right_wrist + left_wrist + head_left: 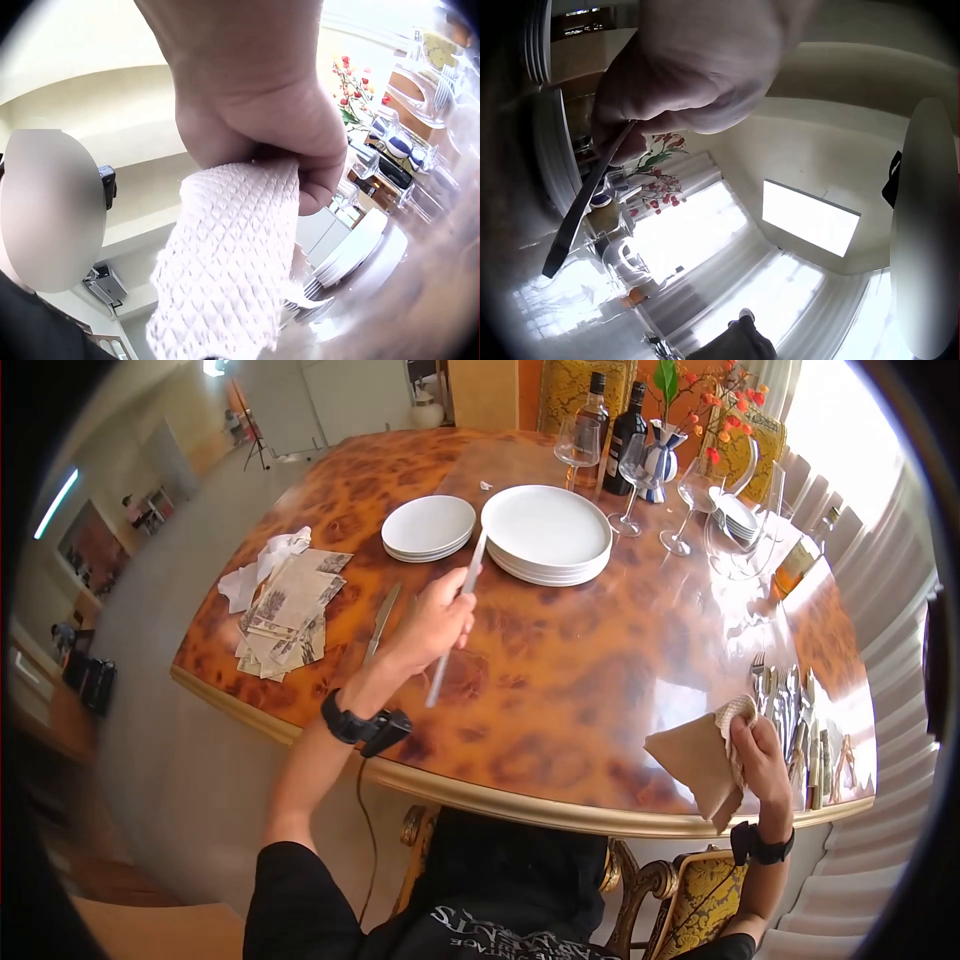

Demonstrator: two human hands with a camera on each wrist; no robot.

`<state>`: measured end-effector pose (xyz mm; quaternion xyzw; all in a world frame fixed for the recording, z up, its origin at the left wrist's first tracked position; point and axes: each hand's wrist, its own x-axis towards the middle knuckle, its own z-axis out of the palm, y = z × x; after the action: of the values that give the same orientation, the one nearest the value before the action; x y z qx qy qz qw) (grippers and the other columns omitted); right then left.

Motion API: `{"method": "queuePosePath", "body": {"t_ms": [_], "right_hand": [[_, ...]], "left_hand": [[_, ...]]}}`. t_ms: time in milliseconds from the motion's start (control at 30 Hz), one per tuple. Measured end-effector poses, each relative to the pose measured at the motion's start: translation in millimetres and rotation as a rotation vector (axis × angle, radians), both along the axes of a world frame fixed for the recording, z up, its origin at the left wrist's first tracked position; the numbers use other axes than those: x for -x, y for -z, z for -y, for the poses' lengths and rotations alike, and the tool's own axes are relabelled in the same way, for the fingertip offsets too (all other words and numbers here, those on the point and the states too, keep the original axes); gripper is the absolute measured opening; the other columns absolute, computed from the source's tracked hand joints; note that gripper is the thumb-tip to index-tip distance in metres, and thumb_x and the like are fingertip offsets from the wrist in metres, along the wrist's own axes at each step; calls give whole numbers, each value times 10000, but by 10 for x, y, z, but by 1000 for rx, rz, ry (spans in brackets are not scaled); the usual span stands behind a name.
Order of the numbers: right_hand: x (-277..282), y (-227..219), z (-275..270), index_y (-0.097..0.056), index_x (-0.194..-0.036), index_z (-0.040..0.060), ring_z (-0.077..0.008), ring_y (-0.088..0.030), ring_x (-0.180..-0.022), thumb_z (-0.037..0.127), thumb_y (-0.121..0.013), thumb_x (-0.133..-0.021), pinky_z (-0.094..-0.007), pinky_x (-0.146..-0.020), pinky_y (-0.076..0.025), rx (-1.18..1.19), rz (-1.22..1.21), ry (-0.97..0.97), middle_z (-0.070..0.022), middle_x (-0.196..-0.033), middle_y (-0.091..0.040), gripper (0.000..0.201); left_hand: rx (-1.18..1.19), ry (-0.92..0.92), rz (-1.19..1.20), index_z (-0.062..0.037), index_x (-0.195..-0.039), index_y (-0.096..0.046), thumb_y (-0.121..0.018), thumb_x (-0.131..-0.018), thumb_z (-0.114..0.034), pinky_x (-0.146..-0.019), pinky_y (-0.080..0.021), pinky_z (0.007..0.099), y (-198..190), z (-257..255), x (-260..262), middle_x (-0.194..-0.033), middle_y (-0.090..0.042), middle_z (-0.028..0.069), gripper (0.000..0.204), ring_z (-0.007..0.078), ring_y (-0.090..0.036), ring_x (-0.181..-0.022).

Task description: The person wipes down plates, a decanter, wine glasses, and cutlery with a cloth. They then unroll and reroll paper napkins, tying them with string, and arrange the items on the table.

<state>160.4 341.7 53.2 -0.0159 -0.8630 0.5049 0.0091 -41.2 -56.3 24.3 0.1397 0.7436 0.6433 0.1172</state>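
Note:
My left hand (438, 622) grips a table knife (474, 565) over the table, in front of the plates. In the left wrist view the same knife (581, 210) slants down from my fingers. Another knife (383, 622) lies on the table just beyond my left forearm. My right hand (762, 752) holds a tan paper napkin (695, 755) together with a white textured paper towel (738, 712), near the table's right front edge. The towel's (232, 247) quilted pattern shows in the right wrist view. Beside this hand lies a row of cutlery (790, 705).
A stack of large plates (545, 525) and smaller bowls or plates (428, 525) stand at the back middle. Patterned napkins (290, 610) lie on the left. Wine glasses (578, 445), bottles (625, 435) and a vase (660, 460) stand behind; a carafe (735, 545) stands at right.

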Motion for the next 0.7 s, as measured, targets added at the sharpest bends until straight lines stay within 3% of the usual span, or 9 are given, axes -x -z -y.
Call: {"method": "queuePosePath", "body": {"t_ms": [33,100,133,200,300,433,533,633,700], "right_hand": [[-83,17,-67,-589,-870,0,-28,-450,-672,255,-485,-1029,-234,-574,-384,36,12,11,50,-718,-528,317],[-194,126,-232,-604,-888,1,-35,-465,-687,218,-484,-1019,-238,-580,-391,101,-12,68,44,-724,-542,281],[-215,146,-274,-606,-881,3,-39,-470,-685,216,-497,-1012,-243,-576,-389,35,-27,88,42,-720,-542,273],[-217,215,-351,-607,-863,8,-48,-477,-676,227,-515,-1000,-256,-567,-385,17,-29,124,35,-706,-537,274],[-169,103,-277,-618,-888,19,-52,-466,-664,275,-531,-1004,-247,-579,-399,28,121,78,45,-718,-521,295],[-105,97,-124,-572,-899,-22,-95,-453,-640,294,-476,-1014,-310,-587,-409,19,3,-98,-51,-681,-517,350],[-133,204,-118,-566,-936,-21,-110,-465,-672,275,-473,-1013,-327,-625,-432,48,-9,-102,-57,-706,-533,319],[-164,337,-156,-561,-978,-23,-123,-485,-684,240,-488,-989,-330,-639,-442,26,-51,-79,-64,-721,-548,273],[-179,361,-179,-558,-1013,-22,-133,-504,-689,221,-498,-971,-330,-648,-449,-10,-78,-61,-68,-728,-556,254]], "left_hand": [[287,-12,-69,-1,-1393,-437,-454,-963,-69,-516,-429,217,-46,169,-18,-839,-519,46,435,52,-513,-697],[572,1,-169,81,-1326,-456,-469,-923,-35,-585,-508,376,-30,429,-27,-881,-593,194,420,241,-633,-740],[572,40,-171,81,-1326,-456,-469,-923,-35,-585,-508,376,26,585,-18,-881,-593,194,420,241,-633,-740],[930,-47,-745,113,-1324,-448,-460,-821,58,-808,-451,497,255,765,24,-949,-574,296,506,461,-554,-914],[1053,-88,-741,116,-1346,-424,-501,-846,47,-810,-460,485,422,869,108,-1012,-552,280,511,450,-558,-961],[1188,-81,-717,100,-1345,-436,-574,-879,-41,-816,-481,463,362,646,52,-1062,-558,244,505,417,-573,-1002],[1430,-175,-629,85,-1304,-493,-614,-909,-212,-862,-482,472,208,430,-70,-1106,-563,252,509,422,-579,-1024],[1309,-145,-817,69,-1280,-515,-628,-890,-179,-816,-493,458,226,333,-98,-1141,-556,248,476,413,-577,-1020],[1170,-120,-928,55,-1136,-594,-633,-902,-203,-731,-515,402,126,60,-199,-1031,-623,196,350,323,-645,-885]]}}
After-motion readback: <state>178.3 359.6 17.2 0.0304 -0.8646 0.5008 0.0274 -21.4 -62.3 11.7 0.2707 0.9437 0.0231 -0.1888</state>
